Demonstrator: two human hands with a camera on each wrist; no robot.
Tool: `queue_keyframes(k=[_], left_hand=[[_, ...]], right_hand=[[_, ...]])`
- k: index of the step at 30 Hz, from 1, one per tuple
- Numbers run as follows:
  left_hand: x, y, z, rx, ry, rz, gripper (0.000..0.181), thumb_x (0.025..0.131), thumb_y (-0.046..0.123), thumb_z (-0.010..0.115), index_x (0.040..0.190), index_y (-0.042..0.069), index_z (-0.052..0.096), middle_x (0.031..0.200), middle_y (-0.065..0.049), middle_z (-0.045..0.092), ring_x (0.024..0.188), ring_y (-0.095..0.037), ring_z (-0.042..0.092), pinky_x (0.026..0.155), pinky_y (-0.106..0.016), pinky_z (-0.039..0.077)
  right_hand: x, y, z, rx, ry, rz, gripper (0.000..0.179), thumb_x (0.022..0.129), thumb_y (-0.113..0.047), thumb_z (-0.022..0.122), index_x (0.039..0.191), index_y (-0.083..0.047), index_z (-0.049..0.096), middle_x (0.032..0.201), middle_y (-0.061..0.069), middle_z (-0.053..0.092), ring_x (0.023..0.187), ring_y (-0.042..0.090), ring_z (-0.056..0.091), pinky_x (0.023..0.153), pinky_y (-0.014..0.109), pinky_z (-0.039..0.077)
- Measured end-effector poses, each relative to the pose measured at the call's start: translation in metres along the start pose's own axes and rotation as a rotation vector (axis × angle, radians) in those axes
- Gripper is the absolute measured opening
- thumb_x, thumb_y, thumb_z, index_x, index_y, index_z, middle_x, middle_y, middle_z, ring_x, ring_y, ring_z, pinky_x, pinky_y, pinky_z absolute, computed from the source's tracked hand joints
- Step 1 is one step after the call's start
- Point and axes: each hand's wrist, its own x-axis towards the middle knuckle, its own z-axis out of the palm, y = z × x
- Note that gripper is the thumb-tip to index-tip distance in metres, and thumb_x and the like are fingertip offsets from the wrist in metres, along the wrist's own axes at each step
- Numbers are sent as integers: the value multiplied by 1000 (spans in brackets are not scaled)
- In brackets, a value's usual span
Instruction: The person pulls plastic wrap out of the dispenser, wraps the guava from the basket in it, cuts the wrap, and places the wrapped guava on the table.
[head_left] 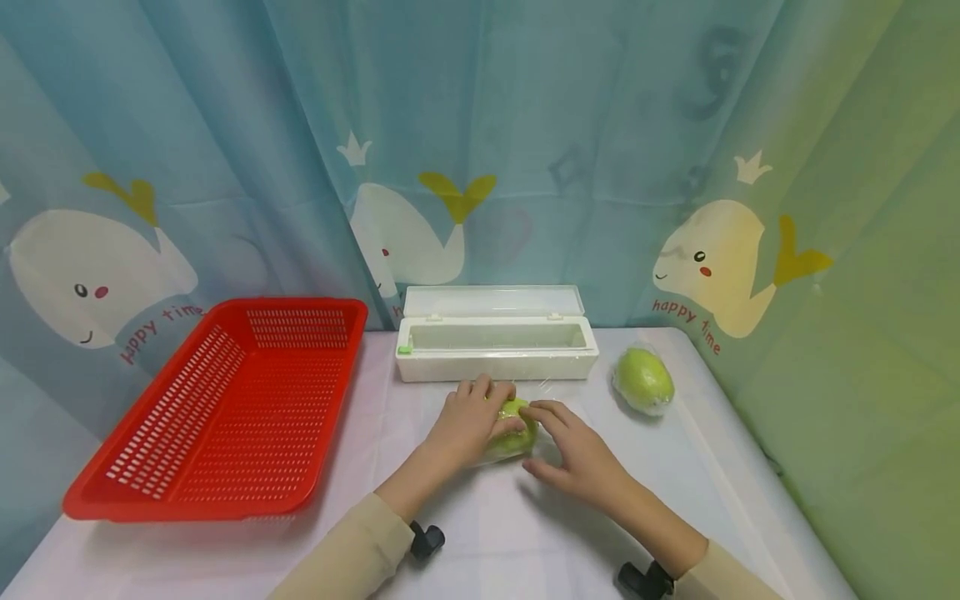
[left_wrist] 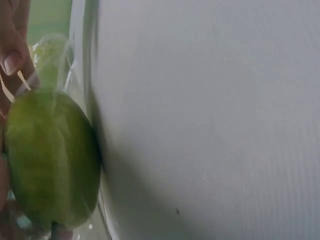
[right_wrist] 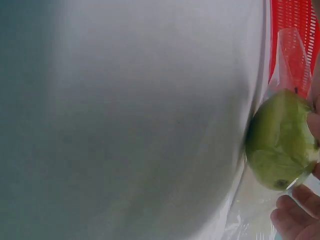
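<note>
A green apple (head_left: 510, 442) lies on its side on the table, on clear plastic film. My left hand (head_left: 471, 421) holds it from above and the left, with fingers over the top and the thumb across the front. At its right end is my right hand (head_left: 573, 454), thumb and fingers apart, fingertips at the apple and film. In the left wrist view the apple (left_wrist: 55, 160) has film over it and its stem end points down. The right wrist view shows the apple (right_wrist: 280, 142) with loose film (right_wrist: 292, 55) sticking up beyond the stem.
Behind the hands stands a white film dispenser box (head_left: 495, 367), lid raised. A film-wrapped green apple (head_left: 643, 379) sits at the right. On the left is a red plastic basket (head_left: 322, 492). A whale-print curtain (head_left: 525, 125) hangs behind the table.
</note>
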Motion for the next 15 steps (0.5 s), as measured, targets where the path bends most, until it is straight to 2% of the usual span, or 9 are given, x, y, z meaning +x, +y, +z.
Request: queue_keyframes(k=[5,10,15], left_hand=[[2,-7,2,-61,-28,16,37,107,47,35,127,19,50,116,-6,54,103,-32,54,82,-45,51],[3,-12,1,-123,-34,11,39,108,44,28,128,20,51,120,-6,56,106,-32,55,84,-47,51],[3,-16,0,-129,-37,35,40,108,46,29,128,19,52,121,-5,57,101,-28,54,84,-43,50]], right_hand=[[8,1,3,5,4,-12,70,76,-29,87,136,-14,55,133,1,54,121,20,57,99,42,51],[16,1,5,-47,13,-46,71,73,-32,89,134,-16,56,128,1,54,116,19,56,95,42,52],[22,0,6,-77,-28,-6,73,70,-40,90,131,-19,56,125,1,53,116,21,54,96,42,51]])
